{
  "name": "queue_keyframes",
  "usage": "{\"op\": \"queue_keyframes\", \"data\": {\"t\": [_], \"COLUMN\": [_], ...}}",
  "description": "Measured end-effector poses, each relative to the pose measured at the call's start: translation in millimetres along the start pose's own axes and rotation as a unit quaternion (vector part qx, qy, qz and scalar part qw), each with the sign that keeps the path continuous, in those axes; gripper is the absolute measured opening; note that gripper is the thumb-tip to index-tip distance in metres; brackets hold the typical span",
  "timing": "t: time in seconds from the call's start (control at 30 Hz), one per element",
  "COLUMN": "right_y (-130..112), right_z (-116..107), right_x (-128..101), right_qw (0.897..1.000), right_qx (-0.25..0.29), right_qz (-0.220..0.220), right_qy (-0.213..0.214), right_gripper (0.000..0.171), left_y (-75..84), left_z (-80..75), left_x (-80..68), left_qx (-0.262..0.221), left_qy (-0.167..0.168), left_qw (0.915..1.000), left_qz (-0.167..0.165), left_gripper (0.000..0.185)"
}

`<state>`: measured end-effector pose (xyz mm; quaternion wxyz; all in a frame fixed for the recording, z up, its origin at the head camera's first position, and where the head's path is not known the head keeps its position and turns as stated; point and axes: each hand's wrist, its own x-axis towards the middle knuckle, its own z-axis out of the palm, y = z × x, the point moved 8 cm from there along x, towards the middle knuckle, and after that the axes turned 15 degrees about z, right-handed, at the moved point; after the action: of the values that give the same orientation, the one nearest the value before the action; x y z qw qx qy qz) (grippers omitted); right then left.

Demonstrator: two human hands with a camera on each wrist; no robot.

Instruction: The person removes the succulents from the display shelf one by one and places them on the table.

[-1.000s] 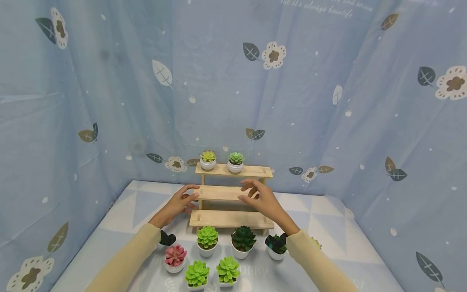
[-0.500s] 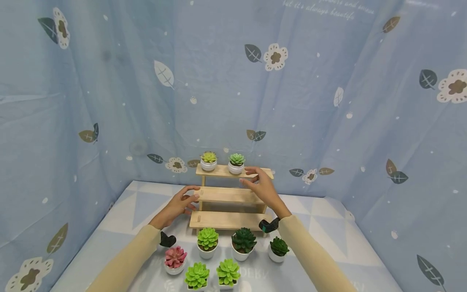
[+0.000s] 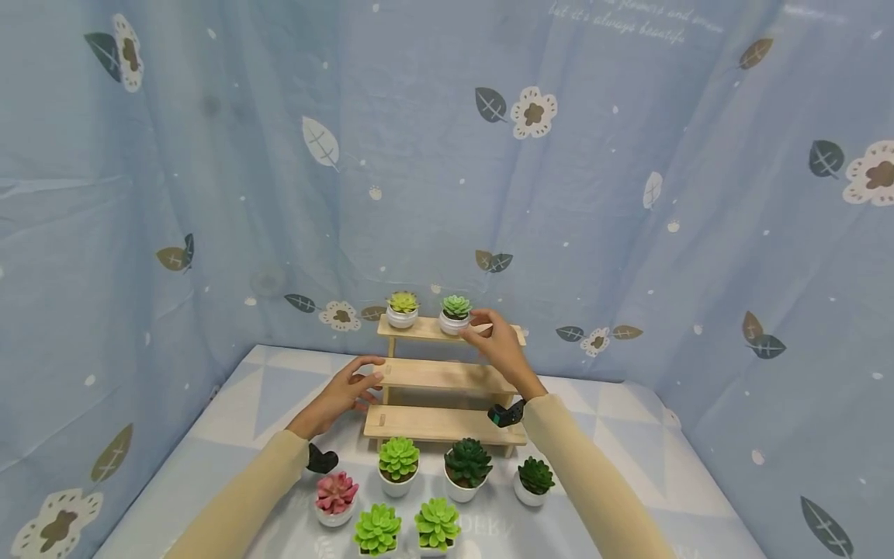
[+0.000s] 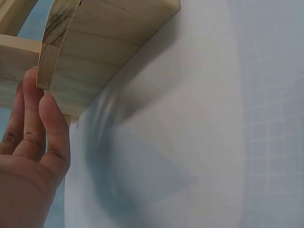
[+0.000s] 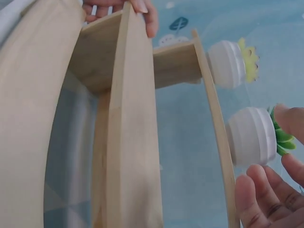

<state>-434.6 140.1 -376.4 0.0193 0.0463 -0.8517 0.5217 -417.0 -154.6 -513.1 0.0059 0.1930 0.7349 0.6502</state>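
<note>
A light wooden three-step stand (image 3: 447, 423) stands on the cloth. In the head view my left hand (image 3: 342, 394) holds the left end of its middle shelf (image 3: 440, 373), thumb and fingers around that end. My right hand (image 3: 500, 345) is at the top shelf, thumb and fingers apart at the right side of a green potted succulent (image 3: 455, 314). In the right wrist view its fingertips come right up to the white pot (image 5: 251, 137), with the thumb (image 5: 289, 119) over the green leaves. A yellow-green potted succulent (image 3: 402, 309) sits left of it on the same shelf.
Several potted succulents stand in front of the stand: a pink one (image 3: 336, 495), bright green ones (image 3: 399, 460), and dark green ones (image 3: 468, 463), (image 3: 535, 477). A blue patterned curtain (image 3: 433, 171) hangs close behind the stand. Both wrists wear black bands (image 3: 506, 414).
My right hand has moved up from the middle shelf to the green succulent on the top shelf. The left hand keeps its place at the middle shelf's end.
</note>
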Motion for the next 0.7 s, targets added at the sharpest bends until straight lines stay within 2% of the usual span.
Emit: {"op": "queue_keyframes", "data": {"t": [0.13, 0.37, 0.7], "right_y": [1, 4, 6], "right_z": [-2, -4, 1], "right_x": [6, 17, 30], "right_qw": [1.000, 0.998, 0.998], "right_qx": [0.013, 0.043, 0.022], "right_qz": [0.015, 0.050, 0.061], "right_qy": [0.011, -0.010, -0.020], "right_gripper": [0.049, 0.071, 0.073], "left_y": [-0.4, -0.3, -3.1], "left_z": [0.3, -2.9, -0.4], "left_x": [-0.1, 0.3, 1.4], "left_qx": [0.000, 0.001, -0.001], "left_qy": [-0.001, 0.003, -0.004], "left_qw": [1.0000, 1.0000, 1.0000], "left_qz": [-0.002, -0.002, 0.001], "left_gripper": [0.053, 0.052, 0.053]}}
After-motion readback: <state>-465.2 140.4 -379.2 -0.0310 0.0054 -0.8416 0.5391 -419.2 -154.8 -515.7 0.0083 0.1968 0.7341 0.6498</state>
